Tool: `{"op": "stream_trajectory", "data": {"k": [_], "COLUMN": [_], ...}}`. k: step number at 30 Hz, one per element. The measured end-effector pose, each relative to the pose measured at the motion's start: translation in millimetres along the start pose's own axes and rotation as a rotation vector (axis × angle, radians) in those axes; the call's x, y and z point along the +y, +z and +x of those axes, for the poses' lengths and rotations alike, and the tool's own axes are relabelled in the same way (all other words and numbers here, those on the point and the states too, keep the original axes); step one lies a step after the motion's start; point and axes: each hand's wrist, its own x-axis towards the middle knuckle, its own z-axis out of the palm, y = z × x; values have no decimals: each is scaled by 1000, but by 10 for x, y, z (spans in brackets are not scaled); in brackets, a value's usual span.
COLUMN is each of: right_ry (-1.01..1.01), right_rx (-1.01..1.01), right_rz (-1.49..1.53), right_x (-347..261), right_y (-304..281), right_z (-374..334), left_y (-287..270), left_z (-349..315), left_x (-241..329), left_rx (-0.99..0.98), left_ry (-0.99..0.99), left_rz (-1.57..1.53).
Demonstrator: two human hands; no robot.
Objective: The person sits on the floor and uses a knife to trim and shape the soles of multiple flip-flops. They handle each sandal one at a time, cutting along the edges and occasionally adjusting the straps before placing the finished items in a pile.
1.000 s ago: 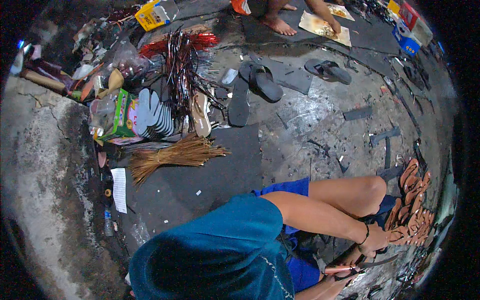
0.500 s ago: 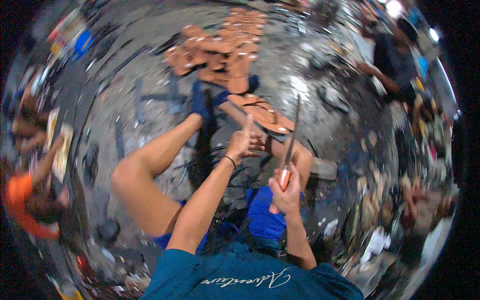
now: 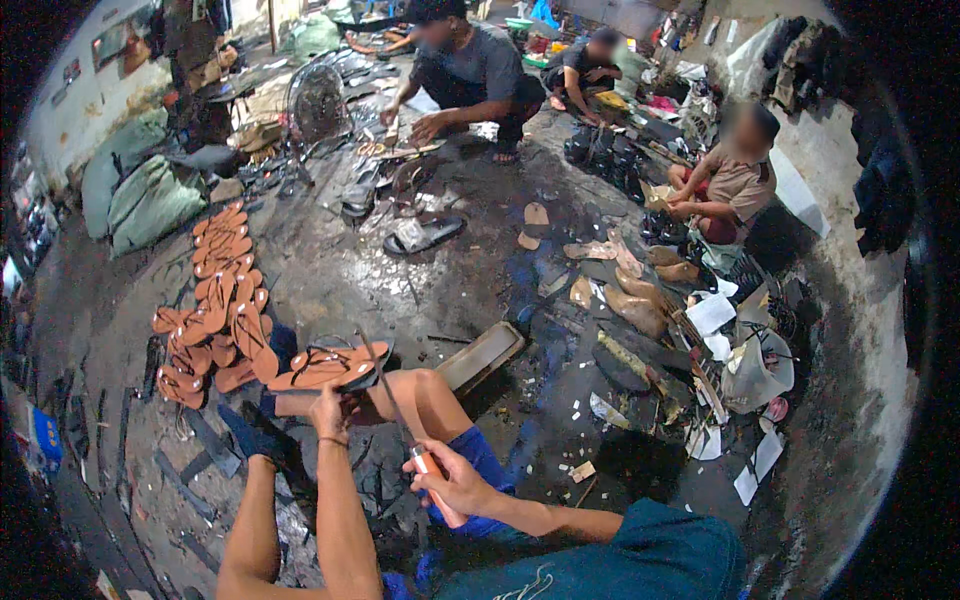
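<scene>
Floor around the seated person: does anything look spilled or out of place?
Yes. Pale scraps and white paper sheets lie scattered over the dark floor at the right, and one black sandal lies alone, apart from the orange sandals at the left.

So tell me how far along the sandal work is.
Done, apparently: a stack of orange sandals lies left. In hand: the left hand steadies an orange sandal while the right hand holds an orange-handled tool. Left: loose tan soles on the floor opposite.
</scene>
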Motion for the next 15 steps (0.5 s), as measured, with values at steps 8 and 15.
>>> {"op": "stream_trajectory", "data": {"k": [8,15], "right_ry": [117,36], "right_rx": [0,19], "right_rz": [-347,-655], "right_x": [138,274], "right_y": [59,208], "right_z": [7,-130], "left_y": [-1164,-949], "left_z": [-547,-840], "left_x": [441,323], "left_rx": [-191,-46], "left_ry": [-155,-254], "left_rz": [-362,-188]}}
